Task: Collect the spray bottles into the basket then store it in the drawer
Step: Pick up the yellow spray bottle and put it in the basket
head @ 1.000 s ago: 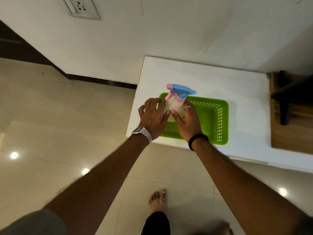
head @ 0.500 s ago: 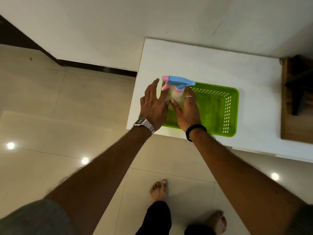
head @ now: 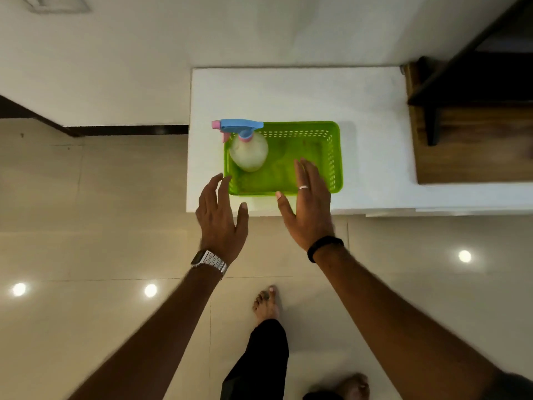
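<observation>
A clear spray bottle (head: 248,150) with a blue and pink trigger head stands upright in the left end of the green perforated basket (head: 334,157). The basket rests on a white cabinet top (head: 288,93). My left hand (head: 220,217) hovers open at the basket's near left corner, fingers apart, holding nothing. My right hand (head: 310,209) is open too, fingers stretched over the basket's near rim, apart from the bottle.
A wooden shelf unit (head: 473,140) with a dark frame adjoins the cabinet on the right. The white wall lies beyond the cabinet. Beige glossy floor tiles (head: 86,226) spread to the left and below, where my bare feet stand.
Both hands have let go of the spray bottle and drawn back toward me. The bottle now stands alone in the basket's left end.
</observation>
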`<state>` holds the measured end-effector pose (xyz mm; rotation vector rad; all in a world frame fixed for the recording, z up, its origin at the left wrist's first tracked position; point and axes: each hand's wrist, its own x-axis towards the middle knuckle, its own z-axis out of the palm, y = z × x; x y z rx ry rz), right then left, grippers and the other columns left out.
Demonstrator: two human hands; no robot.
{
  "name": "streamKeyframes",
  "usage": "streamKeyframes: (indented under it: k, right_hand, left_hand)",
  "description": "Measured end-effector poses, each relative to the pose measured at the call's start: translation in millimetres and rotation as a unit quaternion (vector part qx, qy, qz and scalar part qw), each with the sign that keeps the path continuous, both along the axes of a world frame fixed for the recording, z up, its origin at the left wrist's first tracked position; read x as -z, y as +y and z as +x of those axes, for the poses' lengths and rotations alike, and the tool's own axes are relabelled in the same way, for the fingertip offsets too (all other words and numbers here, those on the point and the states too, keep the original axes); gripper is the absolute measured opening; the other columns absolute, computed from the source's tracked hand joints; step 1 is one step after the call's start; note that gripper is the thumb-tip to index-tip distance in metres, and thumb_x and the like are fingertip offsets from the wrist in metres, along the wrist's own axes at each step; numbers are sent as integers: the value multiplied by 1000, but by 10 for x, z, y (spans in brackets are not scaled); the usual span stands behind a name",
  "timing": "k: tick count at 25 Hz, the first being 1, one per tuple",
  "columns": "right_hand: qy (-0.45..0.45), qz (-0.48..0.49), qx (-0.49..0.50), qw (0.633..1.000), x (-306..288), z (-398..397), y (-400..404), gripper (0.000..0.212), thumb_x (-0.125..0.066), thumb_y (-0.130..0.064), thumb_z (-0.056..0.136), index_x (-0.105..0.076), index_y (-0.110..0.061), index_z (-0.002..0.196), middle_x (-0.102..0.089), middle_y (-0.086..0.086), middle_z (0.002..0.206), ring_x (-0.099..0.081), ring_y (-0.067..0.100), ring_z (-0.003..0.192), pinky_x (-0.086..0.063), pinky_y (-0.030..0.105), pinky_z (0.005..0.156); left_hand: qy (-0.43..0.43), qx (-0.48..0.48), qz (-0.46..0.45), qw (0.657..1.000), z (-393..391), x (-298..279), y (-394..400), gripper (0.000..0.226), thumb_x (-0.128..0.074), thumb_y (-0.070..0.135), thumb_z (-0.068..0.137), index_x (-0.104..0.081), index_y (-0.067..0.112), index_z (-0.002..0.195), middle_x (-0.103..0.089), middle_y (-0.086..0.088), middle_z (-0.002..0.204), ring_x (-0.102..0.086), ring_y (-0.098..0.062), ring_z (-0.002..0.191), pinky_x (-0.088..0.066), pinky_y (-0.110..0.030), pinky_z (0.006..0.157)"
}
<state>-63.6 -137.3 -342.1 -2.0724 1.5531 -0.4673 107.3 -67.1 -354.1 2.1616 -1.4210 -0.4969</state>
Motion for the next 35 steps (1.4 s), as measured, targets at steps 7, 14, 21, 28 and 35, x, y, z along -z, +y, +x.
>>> streamKeyframes:
  k: [7, 14, 21, 28, 35]
  right_hand:
    - [184, 148, -16, 972, 171, -1119, 1082, 75, -37, -49, 101, -10, -16, 163, -1, 12, 172, -1, 29, 159, -12, 60, 122]
    - [193, 282, 115, 933, 390, -2728, 2446, 71, -32, -47, 104, -6, -18, 163, -2, 14, 171, -4, 30, 159, -13, 60, 122]
    - [144, 350, 324, 867, 573, -4185, 3997, 66, -27, -46, 105, -9, -20, 163, -4, 9, 172, -5, 27, 159, -11, 56, 122]
    - [107, 386, 475, 784, 658, -5425, 5337, 67, -27, -47, 105, -9, -20, 163, -8, 8, 171, -7, 25, 158, -15, 55, 121]
    - [77, 418, 559, 712, 902, -6208, 6147, 66, -29, -44, 104, -12, -17, 162, -15, 7, 169, -16, 23, 155, -20, 50, 118]
  left_hand:
    - [-34, 176, 144, 973, -1047, 167, 598, 73, -53, 31, 94, -22, 13, 158, -15, -6, 169, -12, -27, 157, -22, -48, 121]
    - [-98, 295, 289, 905, -2297, 454, 1199, 70, -55, 30, 96, -27, 8, 156, -23, -10, 167, -17, -30, 156, -26, -51, 121]
    - [-165, 476, 318, 803, -3901, 584, 1804, 70, -47, 38, 100, -23, 7, 157, -22, -9, 167, -16, -28, 156, -23, -46, 122]
    - [-181, 637, 266, 700, -5918, 677, 2597, 65, -47, 40, 100, -31, 8, 154, -32, -9, 163, -28, -28, 151, -29, -45, 118]
    - [-187, 718, 260, 618, -7268, 953, 3281, 56, -46, 41, 99, -40, 10, 145, -44, -8, 154, -40, -30, 142, -36, -44, 110]
